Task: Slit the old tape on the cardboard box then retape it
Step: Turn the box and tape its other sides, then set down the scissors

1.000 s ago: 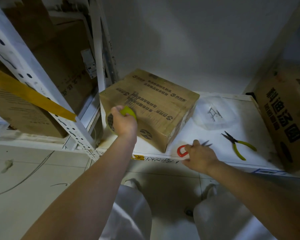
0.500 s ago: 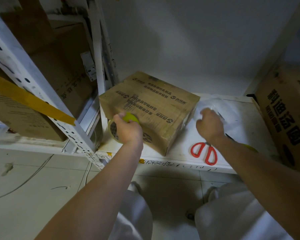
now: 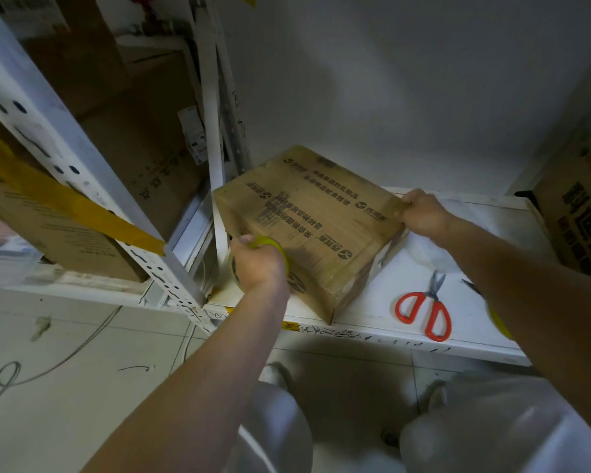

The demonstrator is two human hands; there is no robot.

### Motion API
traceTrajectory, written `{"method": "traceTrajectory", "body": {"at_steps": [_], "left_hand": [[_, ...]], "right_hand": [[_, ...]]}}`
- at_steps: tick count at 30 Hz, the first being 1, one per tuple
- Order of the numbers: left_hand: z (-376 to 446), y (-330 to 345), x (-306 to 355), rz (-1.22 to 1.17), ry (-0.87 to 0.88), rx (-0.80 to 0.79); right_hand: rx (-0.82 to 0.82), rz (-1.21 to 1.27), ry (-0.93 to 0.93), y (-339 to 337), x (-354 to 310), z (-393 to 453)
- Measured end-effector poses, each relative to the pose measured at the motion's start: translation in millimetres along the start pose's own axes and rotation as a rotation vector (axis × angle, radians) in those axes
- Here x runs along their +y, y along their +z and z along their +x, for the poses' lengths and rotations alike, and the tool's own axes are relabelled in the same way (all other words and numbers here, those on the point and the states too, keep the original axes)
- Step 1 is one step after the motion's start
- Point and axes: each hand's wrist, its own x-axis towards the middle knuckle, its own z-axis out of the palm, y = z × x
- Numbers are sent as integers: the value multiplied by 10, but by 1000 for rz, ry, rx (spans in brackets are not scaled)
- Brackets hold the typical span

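1. Sitting skewed on the white shelf (image 3: pixel 372 312), cardboard box (image 3: pixel 307 230), near corner poking toward the front edge.
2. Gripping the tape roll (image 3: pixel 270 245) at the box's left edge, left hand (image 3: pixel 258 264), fingers curled round it, probably to pull tape across.
3. Clamping the far right corner, right hand (image 3: pixel 422 213), fingers curled over the edge, likely steadying.
4. Lying handy just right of the box, red scissors (image 3: pixel 427 310).

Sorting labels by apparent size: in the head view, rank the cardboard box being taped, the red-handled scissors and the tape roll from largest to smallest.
1. cardboard box, by far the largest.
2. red-handled scissors.
3. tape roll, though the left hand covers most of it, so second and third are unsure.
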Motion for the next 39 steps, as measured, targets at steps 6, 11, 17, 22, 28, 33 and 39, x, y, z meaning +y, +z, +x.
{"method": "traceTrajectory", "body": {"at_steps": [6, 11, 17, 22, 28, 33, 39], "left_hand": [[181, -35, 51, 60, 27, -10], [297, -151, 133, 122, 78, -114], [187, -321, 204, 225, 287, -154], [-94, -405, 372, 275, 475, -206], [-522, -429, 489, 193, 539, -361], [-848, -480, 462, 130, 531, -443], [-1011, -544, 400, 139, 485, -463]], "right_hand": [[41, -133, 53, 68, 122, -260], [34, -265, 66, 103, 101, -439], [4, -334, 67, 163, -40, -640], [94, -168, -315, 144, -416, -876], [-74, 73, -682, 124, -1025, -1344], [-51, 43, -726, 37, -1122, -1558], [38, -133, -727, -64, -1029, -1762]]}}
